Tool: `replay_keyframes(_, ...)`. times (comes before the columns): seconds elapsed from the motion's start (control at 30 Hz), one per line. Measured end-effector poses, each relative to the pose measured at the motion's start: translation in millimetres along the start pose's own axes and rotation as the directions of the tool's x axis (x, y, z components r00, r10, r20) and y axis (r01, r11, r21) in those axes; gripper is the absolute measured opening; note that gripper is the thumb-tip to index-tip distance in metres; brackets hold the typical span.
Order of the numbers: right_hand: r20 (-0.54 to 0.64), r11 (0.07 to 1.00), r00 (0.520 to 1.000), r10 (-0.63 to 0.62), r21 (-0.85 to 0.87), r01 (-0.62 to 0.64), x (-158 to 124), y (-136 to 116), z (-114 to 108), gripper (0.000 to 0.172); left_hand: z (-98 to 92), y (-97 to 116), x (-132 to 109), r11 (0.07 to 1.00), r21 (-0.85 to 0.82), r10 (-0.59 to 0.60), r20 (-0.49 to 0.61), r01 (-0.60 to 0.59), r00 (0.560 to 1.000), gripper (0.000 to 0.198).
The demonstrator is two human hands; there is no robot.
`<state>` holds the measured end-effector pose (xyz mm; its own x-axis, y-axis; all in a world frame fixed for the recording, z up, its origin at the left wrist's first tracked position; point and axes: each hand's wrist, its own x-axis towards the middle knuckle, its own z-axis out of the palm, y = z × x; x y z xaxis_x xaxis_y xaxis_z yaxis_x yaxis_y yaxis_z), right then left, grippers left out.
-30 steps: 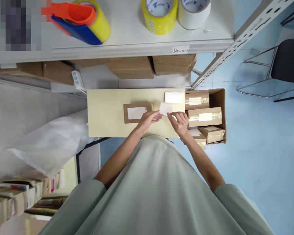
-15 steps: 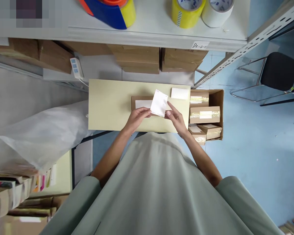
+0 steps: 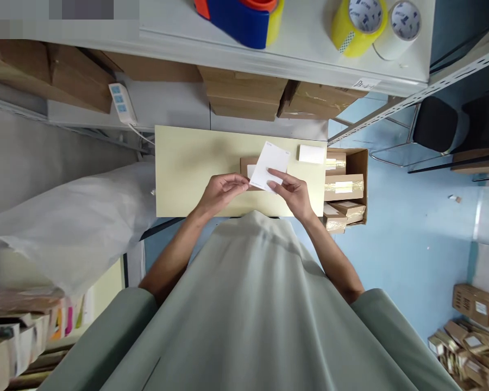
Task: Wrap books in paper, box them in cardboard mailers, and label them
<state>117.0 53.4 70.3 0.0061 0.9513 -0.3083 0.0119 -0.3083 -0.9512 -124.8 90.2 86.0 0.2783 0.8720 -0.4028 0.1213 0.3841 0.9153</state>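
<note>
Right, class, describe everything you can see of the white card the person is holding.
The card is a thin white rectangle, seemingly paper, with no print legible. It is held tilted above the table, partly covering a brown box. The left hand pinches its near left corner. The right hand grips its near edge, with fingers lying on its face.
</note>
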Motion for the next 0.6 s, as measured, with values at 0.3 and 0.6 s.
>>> replay_keyframes(0.3, 0.006, 0.999, 1.000, -0.015, 0.042, 0.015, 0.7, -18.1, 58.2, 0.060, -52.9, -4.3, -4.4, 0.996, -0.042, 0.079, 0.043, -0.077, 0.996, 0.025)
replay_keyframes(0.6, 0.004, 1.000, 1.000, -0.024, 0.013, 0.024, 0.5, -35.0, 95.5, 0.053, -89.3, 5.3, -12.6, 0.997, -0.048, 0.066, 0.049, -0.064, 0.997, 0.023)
